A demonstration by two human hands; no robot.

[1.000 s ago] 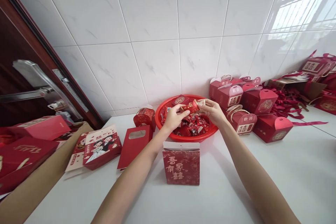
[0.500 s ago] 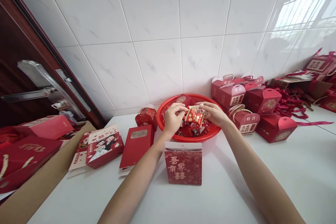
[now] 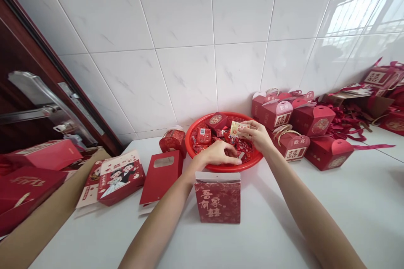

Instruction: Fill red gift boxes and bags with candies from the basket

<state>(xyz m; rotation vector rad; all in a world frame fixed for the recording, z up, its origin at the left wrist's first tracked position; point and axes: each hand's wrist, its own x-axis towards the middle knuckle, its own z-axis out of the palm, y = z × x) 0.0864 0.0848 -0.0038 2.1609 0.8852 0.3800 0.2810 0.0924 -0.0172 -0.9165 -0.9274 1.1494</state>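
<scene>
White tabletop (image 3: pixel 271 227) is seen. Red basket (image 3: pixel 188 142) is set near wall (image 3: pixel 240 71), upright printed box (image 3: pixel 217 204) placed in front. Windowed box (image 3: pixel 160 180), couple-print box (image 3: pixel 121 178), small rounded box (image 3: pixel 173 141) are laid left; gift boxes (image 3: pixel 292 147) are clustered right, ribbons (image 3: pixel 342 124) heaped beyond.

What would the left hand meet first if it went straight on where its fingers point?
Likely the red packets just ahead of the left hand, inside the red basket; depth is unclear, so it may already be touching them.

The bare left forearm (image 3: pixel 166 212) and right forearm (image 3: pixel 303 197) taper smoothly to narrow wrists (image 3: pixel 203 158), ending in a bare left hand (image 3: pixel 221 153) and bare right hand (image 3: pixel 259 135).
</scene>
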